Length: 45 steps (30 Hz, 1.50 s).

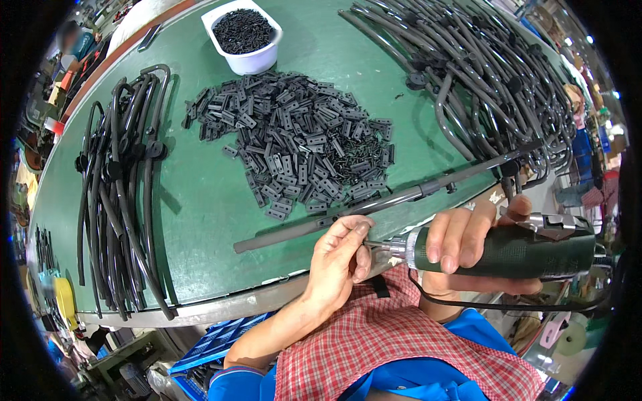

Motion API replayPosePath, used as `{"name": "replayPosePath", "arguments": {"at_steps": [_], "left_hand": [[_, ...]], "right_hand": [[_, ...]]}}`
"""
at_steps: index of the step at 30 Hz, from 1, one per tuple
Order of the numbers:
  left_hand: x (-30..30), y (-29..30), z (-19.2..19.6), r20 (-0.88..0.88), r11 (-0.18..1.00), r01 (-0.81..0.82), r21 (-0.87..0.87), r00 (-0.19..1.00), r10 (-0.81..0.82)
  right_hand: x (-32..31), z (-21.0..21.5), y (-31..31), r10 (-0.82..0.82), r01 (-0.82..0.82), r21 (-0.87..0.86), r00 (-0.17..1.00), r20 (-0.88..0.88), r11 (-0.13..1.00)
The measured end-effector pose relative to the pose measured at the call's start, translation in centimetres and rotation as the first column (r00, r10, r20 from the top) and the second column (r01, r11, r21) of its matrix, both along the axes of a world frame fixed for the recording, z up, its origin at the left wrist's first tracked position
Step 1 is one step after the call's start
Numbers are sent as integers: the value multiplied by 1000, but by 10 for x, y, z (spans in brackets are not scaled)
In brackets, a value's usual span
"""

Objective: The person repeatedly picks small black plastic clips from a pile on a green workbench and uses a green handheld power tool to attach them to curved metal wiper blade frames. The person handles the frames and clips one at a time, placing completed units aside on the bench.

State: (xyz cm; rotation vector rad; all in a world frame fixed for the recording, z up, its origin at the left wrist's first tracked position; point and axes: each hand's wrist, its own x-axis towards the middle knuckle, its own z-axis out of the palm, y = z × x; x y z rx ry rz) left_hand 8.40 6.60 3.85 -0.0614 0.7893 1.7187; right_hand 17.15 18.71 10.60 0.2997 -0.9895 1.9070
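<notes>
The work at one black tube (pixel 418 192), lying slantwise on the table (pixel 200 247) at the centre of the frame, seems to be in the middle: the right hand (pixel 465 237) is wrapped around a dark green power screwdriver (pixel 535 254), while the left hand (pixel 340 254) has its fingers pinched together at the tool's tip, holding what I cannot tell. Many black plates (pixel 281 127) remain loose at upper centre, and between the tube bundle (pixel 124 174) at left and the tube heap (pixel 495 87) at upper right, I cannot tell which is finished.
</notes>
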Motion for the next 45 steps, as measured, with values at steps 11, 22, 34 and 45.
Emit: {"name": "replayPosePath", "arguments": {"at_steps": [11,22,34,45], "left_hand": [[-96,-35,-19,-874,991,-83,-105,-467,-132],[-82,-42,-53,-904,973,-80,-217,-359,-231],[-84,-45,-64,-944,987,-47,-151,-288,-158],[-85,-46,-63,-944,985,-48,-169,-279,-175]], "right_hand": [[-17,-7,9,1,-4,-102,1000,-23,995],[-69,-36,-20,104,-132,103,964,243,986],[-84,-22,-22,64,-168,350,955,289,922],[-75,-25,-23,140,-256,266,911,388,929]]}}
